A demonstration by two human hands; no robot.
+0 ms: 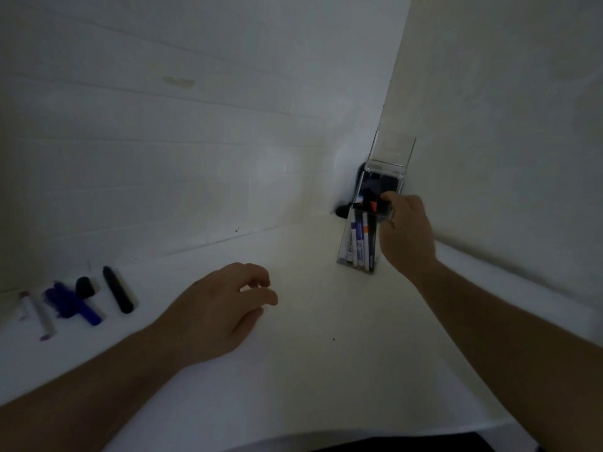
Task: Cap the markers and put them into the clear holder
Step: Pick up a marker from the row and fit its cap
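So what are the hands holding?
The right hand grips the clear holder at its top rim. The left hand holds nothing.

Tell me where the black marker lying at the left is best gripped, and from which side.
Judged from its pose: the black marker lies flat on the white surface, long sides exposed. Pinch it mid-barrel from above, fingers across its width; the nearer left hand suits.
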